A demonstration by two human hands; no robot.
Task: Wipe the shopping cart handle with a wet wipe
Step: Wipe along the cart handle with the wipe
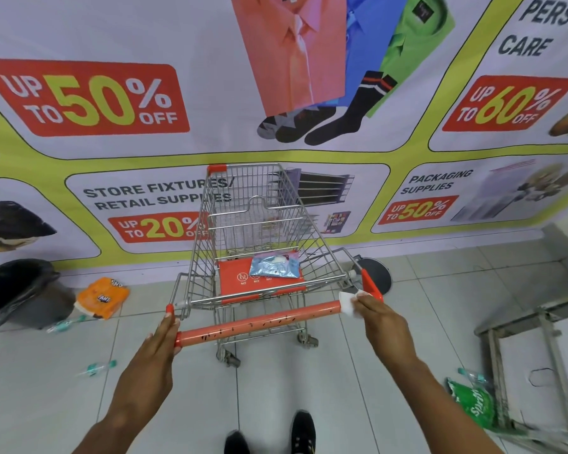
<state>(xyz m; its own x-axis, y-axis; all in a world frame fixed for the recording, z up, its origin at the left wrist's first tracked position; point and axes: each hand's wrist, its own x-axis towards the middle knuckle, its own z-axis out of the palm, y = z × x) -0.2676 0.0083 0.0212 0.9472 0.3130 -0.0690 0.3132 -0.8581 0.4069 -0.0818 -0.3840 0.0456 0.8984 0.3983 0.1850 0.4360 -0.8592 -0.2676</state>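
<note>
A wire shopping cart (pixel 253 204) stands in front of me with an orange handle (pixel 256 322) bearing dark marks. My left hand (pixel 159 339) grips the handle's left end. My right hand (pixel 379 319) presses a white wet wipe (pixel 348 303) around the handle's right end. A pale blue wipe packet (pixel 274 264) lies on the cart's orange child-seat flap (pixel 233 280).
A banner wall stands just behind the cart. On the tiled floor: a black bin bag (pixel 17 290) and an orange pack (pixel 100 298) at left, plastic bottles (pixel 95 368), a green pack (pixel 473 404) and a metal frame (pixel 532 355) at right. My shoes (pixel 302 430) are below.
</note>
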